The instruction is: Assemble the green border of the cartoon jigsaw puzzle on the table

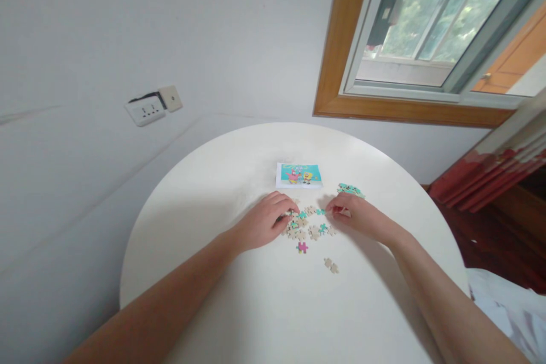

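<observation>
A loose pile of jigsaw puzzle pieces [301, 222] lies on the round white table, several with plain beige backs up and some showing teal. My left hand [273, 219] rests at the pile's left side, its fingers curved over the pieces and the thumb a little apart from them. At the right side, my right hand [354, 211] has its thumb and fingers drawn together at a small puzzle piece, partly hidden by the fingertips. Near them lies a teal puzzle piece [319, 212]. Closer to me are a pink puzzle piece [302, 248] and two beige puzzle pieces [331, 265].
Behind the pile lies a small box or card with a cartoon picture [301, 175]. A teal cluster of puzzle pieces [350, 189] sits beyond my right hand. The white table [205, 182] stands by a wall with a socket [146, 110] and a wood-framed window [333, 68].
</observation>
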`<action>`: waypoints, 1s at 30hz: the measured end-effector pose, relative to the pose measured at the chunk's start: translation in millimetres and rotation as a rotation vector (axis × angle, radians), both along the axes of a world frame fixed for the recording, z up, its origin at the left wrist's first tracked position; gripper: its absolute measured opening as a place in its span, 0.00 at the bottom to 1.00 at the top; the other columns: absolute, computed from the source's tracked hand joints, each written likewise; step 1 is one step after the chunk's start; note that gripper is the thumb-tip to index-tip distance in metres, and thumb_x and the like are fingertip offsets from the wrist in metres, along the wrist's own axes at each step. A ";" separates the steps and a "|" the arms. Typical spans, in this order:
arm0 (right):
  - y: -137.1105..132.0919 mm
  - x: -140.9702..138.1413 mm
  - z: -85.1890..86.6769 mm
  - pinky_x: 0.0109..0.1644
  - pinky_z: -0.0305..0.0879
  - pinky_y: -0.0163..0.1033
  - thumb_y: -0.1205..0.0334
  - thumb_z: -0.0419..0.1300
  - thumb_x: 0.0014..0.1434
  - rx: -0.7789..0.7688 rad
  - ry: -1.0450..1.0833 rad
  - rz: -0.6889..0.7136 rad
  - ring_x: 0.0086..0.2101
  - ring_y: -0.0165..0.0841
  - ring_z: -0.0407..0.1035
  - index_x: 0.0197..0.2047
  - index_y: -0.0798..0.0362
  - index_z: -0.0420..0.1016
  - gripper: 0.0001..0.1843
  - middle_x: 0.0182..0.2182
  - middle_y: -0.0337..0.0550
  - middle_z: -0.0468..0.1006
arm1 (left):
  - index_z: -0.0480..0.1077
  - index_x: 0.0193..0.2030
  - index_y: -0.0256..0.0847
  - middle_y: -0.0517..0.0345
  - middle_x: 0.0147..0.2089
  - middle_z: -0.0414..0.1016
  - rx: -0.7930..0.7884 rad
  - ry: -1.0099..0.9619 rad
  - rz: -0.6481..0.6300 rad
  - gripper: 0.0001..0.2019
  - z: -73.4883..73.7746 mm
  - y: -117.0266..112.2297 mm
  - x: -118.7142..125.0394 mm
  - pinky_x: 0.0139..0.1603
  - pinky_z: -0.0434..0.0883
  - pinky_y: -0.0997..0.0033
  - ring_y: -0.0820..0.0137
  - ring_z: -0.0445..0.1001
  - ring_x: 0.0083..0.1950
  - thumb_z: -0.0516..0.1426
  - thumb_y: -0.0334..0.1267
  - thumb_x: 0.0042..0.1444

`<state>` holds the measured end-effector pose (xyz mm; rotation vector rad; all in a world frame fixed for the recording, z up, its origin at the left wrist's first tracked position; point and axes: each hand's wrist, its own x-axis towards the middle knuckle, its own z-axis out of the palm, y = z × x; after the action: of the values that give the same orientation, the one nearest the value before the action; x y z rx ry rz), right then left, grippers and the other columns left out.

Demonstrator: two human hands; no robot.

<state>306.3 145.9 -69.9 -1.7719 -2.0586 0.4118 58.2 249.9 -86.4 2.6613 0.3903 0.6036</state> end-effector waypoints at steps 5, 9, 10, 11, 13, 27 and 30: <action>7.5 -7.7 -12.2 0.46 0.65 0.41 0.69 0.57 0.55 0.112 -0.108 0.008 0.39 0.36 0.70 0.46 0.54 0.76 0.15 0.38 0.49 0.75 | 0.68 0.45 0.42 0.53 0.46 0.72 0.010 0.000 0.005 0.11 1.1 -0.6 0.2 0.54 0.64 0.63 0.64 0.67 0.51 0.50 0.29 0.59; 10.2 -6.7 -17.1 0.48 0.64 0.42 0.68 0.57 0.56 0.139 -0.158 0.039 0.40 0.37 0.69 0.44 0.51 0.77 0.13 0.38 0.48 0.75 | 0.68 0.45 0.42 0.54 0.45 0.72 0.048 -0.008 0.048 0.11 -0.4 0.6 0.2 0.53 0.64 0.63 0.64 0.67 0.51 0.51 0.28 0.58; 10.0 -6.3 -16.4 0.47 0.64 0.41 0.68 0.57 0.56 0.130 -0.161 0.051 0.40 0.36 0.69 0.41 0.51 0.78 0.11 0.37 0.47 0.75 | 0.68 0.44 0.42 0.54 0.45 0.72 0.062 -0.012 0.068 0.10 -1.1 1.3 0.2 0.53 0.64 0.63 0.64 0.67 0.50 0.51 0.28 0.58; 9.5 -6.2 -15.2 0.47 0.64 0.41 0.68 0.57 0.57 0.121 -0.161 0.064 0.40 0.36 0.69 0.39 0.51 0.78 0.10 0.37 0.47 0.75 | 0.68 0.44 0.42 0.54 0.45 0.72 0.075 -0.015 0.089 0.10 -1.9 2.1 0.1 0.53 0.65 0.62 0.64 0.67 0.50 0.51 0.29 0.58; 8.1 -7.9 -12.3 0.47 0.64 0.41 0.67 0.57 0.57 0.121 -0.150 0.065 0.40 0.36 0.69 0.38 0.52 0.78 0.08 0.36 0.47 0.75 | 0.68 0.44 0.41 0.54 0.45 0.72 0.093 -0.019 0.123 0.09 -3.4 3.8 0.1 0.52 0.65 0.61 0.63 0.67 0.49 0.51 0.30 0.59; 10.8 -22.2 -17.7 0.48 0.63 0.42 0.62 0.58 0.59 0.193 -0.083 -0.023 0.40 0.36 0.66 0.42 0.52 0.77 0.10 0.38 0.47 0.72 | 0.68 0.43 0.41 0.54 0.45 0.72 0.095 -0.031 0.122 0.11 -3.0 3.1 2.0 0.52 0.64 0.61 0.63 0.67 0.49 0.51 0.27 0.56; 10.2 -28.8 -17.1 0.49 0.61 0.43 0.59 0.58 0.59 0.207 -0.099 -0.029 0.42 0.37 0.65 0.48 0.50 0.75 0.14 0.41 0.48 0.71 | 0.68 0.43 0.41 0.54 0.44 0.72 0.090 -0.032 0.114 0.11 -3.3 3.2 2.2 0.52 0.64 0.61 0.63 0.66 0.49 0.50 0.26 0.56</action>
<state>277.5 156.1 -86.9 -1.7255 -2.0561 0.0989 60.4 253.0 -89.7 2.7256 0.5205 0.7131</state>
